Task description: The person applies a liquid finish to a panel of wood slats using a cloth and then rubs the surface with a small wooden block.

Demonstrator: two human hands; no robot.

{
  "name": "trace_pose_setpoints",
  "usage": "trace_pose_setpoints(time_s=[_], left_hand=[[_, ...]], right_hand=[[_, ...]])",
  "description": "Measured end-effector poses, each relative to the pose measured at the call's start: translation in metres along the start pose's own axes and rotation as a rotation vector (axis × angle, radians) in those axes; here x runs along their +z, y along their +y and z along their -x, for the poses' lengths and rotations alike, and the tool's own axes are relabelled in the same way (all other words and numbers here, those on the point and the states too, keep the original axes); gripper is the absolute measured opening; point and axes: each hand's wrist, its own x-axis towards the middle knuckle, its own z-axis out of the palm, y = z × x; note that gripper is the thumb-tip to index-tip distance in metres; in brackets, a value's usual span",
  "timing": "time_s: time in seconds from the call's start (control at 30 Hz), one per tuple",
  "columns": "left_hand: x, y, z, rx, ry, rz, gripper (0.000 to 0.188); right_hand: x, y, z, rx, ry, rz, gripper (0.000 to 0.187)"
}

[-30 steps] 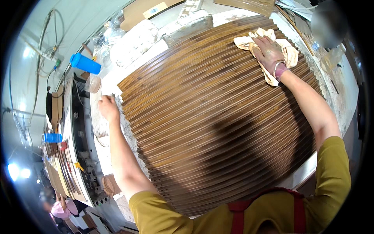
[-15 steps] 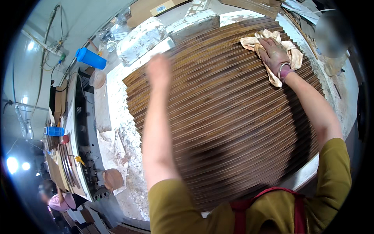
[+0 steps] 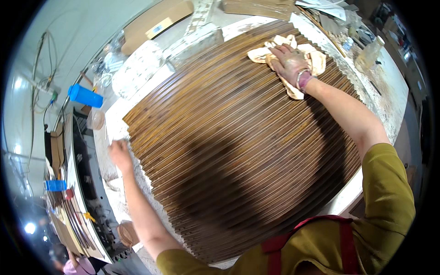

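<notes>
My right hand (image 3: 291, 65), stained or thinly gloved with a bracelet at the wrist, lies flat with fingers spread on a crumpled cream cloth (image 3: 259, 55). The cloth rests on the far right part of a wide spread of dark brown, wood-look strips (image 3: 238, 105), set side by side with stepped ends. Over at the left ends of the strips is my left hand (image 3: 120, 155), above the white-smeared table. Its fingers are curled in, and whatever they may hold is hidden. A shadow falls across the middle of the strips.
A blue cup (image 3: 85, 95) and a clear plastic tub (image 3: 95, 120) stand on the left side. Behind the strips lie white-smeared blocks (image 3: 137, 68) and a cardboard box (image 3: 158, 23). A cloudy bottle (image 3: 369, 54) stands at right. A person (image 3: 73, 265) is at far lower left.
My left hand has swept from above the far left strips leftward and nearer, to their left ends. My right hand stays on the cloth at the same spot. The whole view has shifted.
</notes>
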Motion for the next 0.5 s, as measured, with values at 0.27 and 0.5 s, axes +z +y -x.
trace_pose_setpoints(time_s=[0.27,0.5], left_hand=[[0.034,0.313,-0.012,0.213,-0.128,0.688,0.029],[0.132,0.372,-0.02,0.564,0.049,0.22,0.024]], right_hand=[[-0.008,-0.003,0.006,-0.001,0.04,0.007,0.046],[0.0,0.004,0.007,-0.013,0.054,-0.03,0.049]])
